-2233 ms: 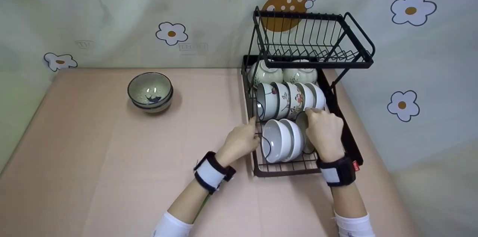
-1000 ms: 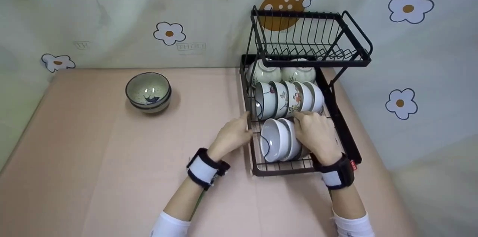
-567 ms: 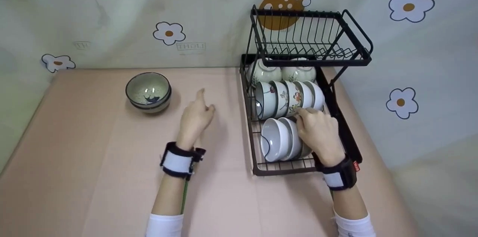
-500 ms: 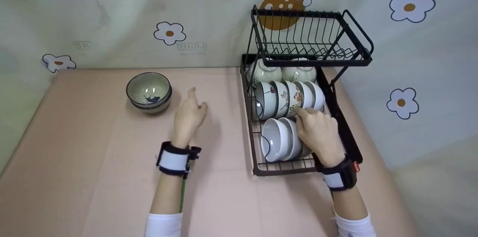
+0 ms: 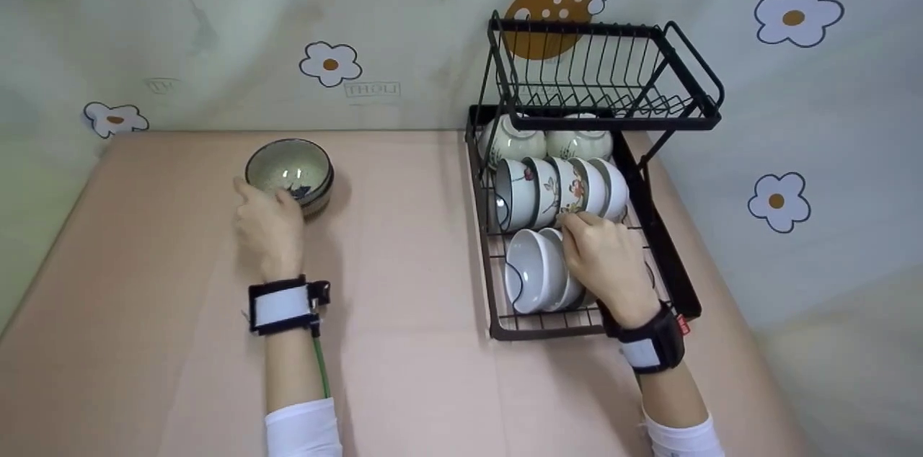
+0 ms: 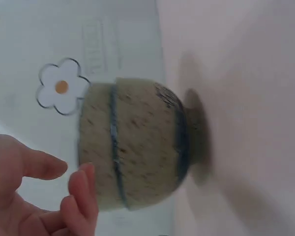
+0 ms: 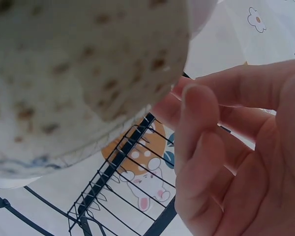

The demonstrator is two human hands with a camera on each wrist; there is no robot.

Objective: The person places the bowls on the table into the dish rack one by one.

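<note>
Two nested grey-green speckled bowls (image 5: pixel 290 170) stand at the left back of the table, their blue-banded outsides (image 6: pixel 142 142) filling the left wrist view. My left hand (image 5: pixel 271 226) is right at their near-left rim, thumb and fingers apart. My right hand (image 5: pixel 607 259) is over the front row of the black dish rack (image 5: pixel 555 333), pinching the rim of a brown-speckled bowl (image 7: pixel 88 83). In the head view that hand mostly hides this bowl. It stands on edge right behind two white bowls (image 5: pixel 530 271).
Behind the front row, several flower-patterned bowls (image 5: pixel 546 192) stand on edge. Farther back, two pale bowls (image 5: pixel 520 142) lie upside down beneath the rack's upper tier (image 5: pixel 606 75). A patterned curtain (image 5: pixel 404 24) borders the table (image 5: pixel 404 370) behind.
My left hand has left the rack's left side and moved left to the nested bowls. The right hand has shifted the speckled bowl left against the white ones and stays there.
</note>
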